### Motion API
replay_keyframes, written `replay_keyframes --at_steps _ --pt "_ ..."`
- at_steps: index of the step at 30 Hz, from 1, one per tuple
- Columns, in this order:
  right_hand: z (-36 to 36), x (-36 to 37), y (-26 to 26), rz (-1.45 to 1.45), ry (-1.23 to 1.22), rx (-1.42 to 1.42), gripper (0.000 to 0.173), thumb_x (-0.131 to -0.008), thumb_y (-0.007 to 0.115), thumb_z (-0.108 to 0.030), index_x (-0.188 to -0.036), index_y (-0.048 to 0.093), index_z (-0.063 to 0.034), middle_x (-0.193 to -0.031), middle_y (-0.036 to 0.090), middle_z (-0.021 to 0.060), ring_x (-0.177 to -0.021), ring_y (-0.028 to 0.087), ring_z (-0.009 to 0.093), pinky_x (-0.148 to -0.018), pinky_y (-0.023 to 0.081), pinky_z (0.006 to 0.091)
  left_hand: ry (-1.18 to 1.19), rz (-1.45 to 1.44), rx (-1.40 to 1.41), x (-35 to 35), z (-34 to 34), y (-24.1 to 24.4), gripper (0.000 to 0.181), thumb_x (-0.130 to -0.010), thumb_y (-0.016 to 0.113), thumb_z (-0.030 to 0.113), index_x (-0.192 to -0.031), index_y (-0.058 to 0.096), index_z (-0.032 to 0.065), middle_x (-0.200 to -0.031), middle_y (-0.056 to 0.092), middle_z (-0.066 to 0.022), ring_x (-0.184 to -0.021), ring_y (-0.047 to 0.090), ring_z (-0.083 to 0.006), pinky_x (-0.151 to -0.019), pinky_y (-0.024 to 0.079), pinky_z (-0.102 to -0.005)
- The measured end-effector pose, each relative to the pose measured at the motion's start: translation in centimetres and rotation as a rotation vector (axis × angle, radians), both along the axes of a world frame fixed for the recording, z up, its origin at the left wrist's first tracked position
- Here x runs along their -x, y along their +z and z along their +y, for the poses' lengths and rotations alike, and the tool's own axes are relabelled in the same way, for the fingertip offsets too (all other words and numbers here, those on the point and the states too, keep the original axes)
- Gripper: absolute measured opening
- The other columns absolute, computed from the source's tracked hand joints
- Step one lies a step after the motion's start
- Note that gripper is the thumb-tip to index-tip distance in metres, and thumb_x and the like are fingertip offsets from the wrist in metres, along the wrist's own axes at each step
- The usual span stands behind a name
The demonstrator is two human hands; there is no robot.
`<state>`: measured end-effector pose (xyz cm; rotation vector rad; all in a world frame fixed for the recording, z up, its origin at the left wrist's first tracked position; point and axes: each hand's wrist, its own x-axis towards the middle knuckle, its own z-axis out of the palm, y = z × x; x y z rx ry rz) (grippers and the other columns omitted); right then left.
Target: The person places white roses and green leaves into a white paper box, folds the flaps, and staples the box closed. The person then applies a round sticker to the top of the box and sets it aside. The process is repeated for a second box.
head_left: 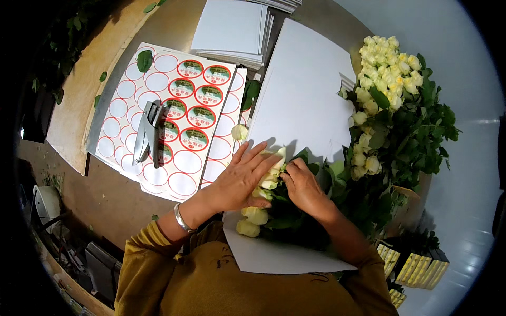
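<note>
My left hand (238, 182), with a silver bangle (184, 218) at the wrist, lies flat across a row of cream roses (255, 215). Its fingers are stretched out and its thumb stands apart. My right hand (303, 185) has its fingers curled in at the base of a rose head (273, 173) beside my left fingertips; what exactly they pinch is partly hidden. Dark green leaves (294, 233) and stems run under my right forearm. The roses lie on a white paper sheet (284, 258) whose near edge reaches my body.
A grey stapler (148, 134) rests on sheets of round red-rimmed stickers (185, 162). Beyond are a stack of white paper (229, 27) and large white sheets (304, 79). More cream roses (385, 75) are heaped at right, above yellow-patterned boxes (419, 268). A loose petal (239, 132) lies near my left hand.
</note>
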<state>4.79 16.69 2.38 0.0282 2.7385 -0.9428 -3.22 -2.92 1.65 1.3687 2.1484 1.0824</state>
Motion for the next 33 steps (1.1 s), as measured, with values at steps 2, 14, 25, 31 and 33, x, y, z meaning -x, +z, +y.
replay_keyframes --at_steps 2,14,25,31,33 --pt "-0.2 -0.5 1.4 0.059 0.001 -0.041 0.019 -0.086 0.057 -0.006 -0.102 0.054 0.0025 -0.102 0.050 0.0199 -0.090 0.053 0.038 -0.078 0.045 0.0408 -0.009 0.028 0.067 0.0 0.6 0.3 0.091 -0.063 0.079 0.038 -0.136 0.034 0.0079 -0.133 0.039 -0.0140 -0.133 0.026 -0.0319 -0.111 0.014 -0.0513" --pt "-0.3 -3.2 1.6 -0.084 0.411 -0.089 0.012 -0.081 0.052 -0.002 -0.091 0.045 -0.0005 -0.087 0.046 0.0187 -0.075 0.055 0.039 -0.063 0.048 0.0447 -0.045 0.087 0.020 -0.4 0.7 -1.9 0.098 -0.064 0.072 0.050 -0.139 0.030 0.0022 -0.142 0.034 -0.0120 -0.135 0.026 -0.0319 -0.111 0.014 -0.0515" --pt "-1.7 22.4 5.9 0.436 0.385 -0.251 0.032 -0.080 0.065 -0.013 -0.108 0.056 0.0004 -0.105 0.059 0.0179 -0.098 0.056 0.034 -0.085 0.046 0.0375 -0.073 0.123 0.260 -0.5 0.8 -0.1 0.101 -0.066 0.071 0.051 -0.143 0.024 0.0066 -0.148 0.024 -0.0085 -0.140 0.016 -0.0271 -0.113 0.008 -0.0484" --pt "-4.3 29.8 -2.6 0.453 0.304 -0.601 0.039 -0.068 0.067 -0.007 -0.101 0.048 -0.0014 -0.100 0.052 0.0164 -0.101 0.049 0.036 -0.089 0.041 0.0402 -0.085 0.045 0.305 -0.7 0.8 0.2 0.100 -0.069 0.071 0.048 -0.144 0.019 0.0076 -0.149 0.022 -0.0068 -0.141 0.010 -0.0242 -0.113 0.007 -0.0478" --pt "-4.2 30.0 -2.3 0.426 0.305 -0.525 0.035 -0.067 0.066 -0.005 -0.098 0.049 -0.0027 -0.098 0.052 0.0152 -0.099 0.050 0.035 -0.087 0.042 0.0413 -0.089 0.022 0.297 -0.6 0.7 0.2 0.101 -0.069 0.071 0.048 -0.145 0.019 0.0076 -0.149 0.021 -0.0063 -0.142 0.009 -0.0237 -0.113 0.007 -0.0470"
